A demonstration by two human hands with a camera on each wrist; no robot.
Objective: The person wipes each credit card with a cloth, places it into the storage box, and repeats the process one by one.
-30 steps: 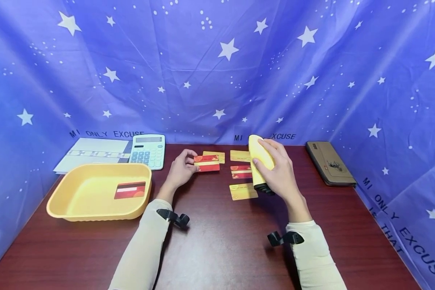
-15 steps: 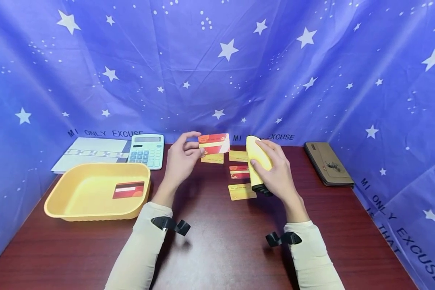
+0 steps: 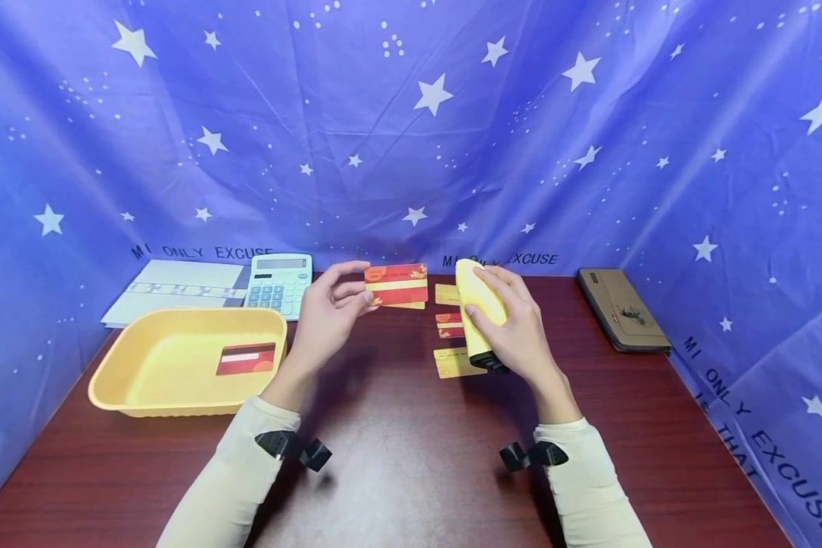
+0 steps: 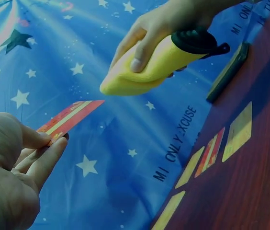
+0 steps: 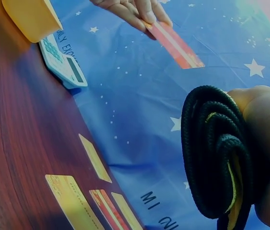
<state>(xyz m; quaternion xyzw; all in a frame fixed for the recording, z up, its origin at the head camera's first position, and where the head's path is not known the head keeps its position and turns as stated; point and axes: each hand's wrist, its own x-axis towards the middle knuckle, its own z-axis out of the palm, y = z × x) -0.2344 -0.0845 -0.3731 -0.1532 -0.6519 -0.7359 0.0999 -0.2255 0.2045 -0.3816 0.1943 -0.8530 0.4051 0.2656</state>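
Red card up off the table, pinched by its near left corner between thumb and fingers of the left hand; stripe side toward the head camera, pale band running lengthwise. Right hand at 3 o'clock of that card, fingers wrapped round a folded yellow cloth with black edging; the cloth hangs in the air, pointed end up, near the card but apart from it.

Under the held card, mostly hidden in the head view: one yellow card flat on the table. At 4 o'clock, a column of three, partly behind the cloth: far yellow card, middle red-striped card, near yellow card.

Farther out, at 8 o'clock: yellow basin, with a dark-striped red card inside at the basin's 3 o'clock end. Calculator at 9 o'clock, a flat white packet beyond it. Brown wallet at 3 o'clock, well apart. Blue starry curtain across 12 o'clock.
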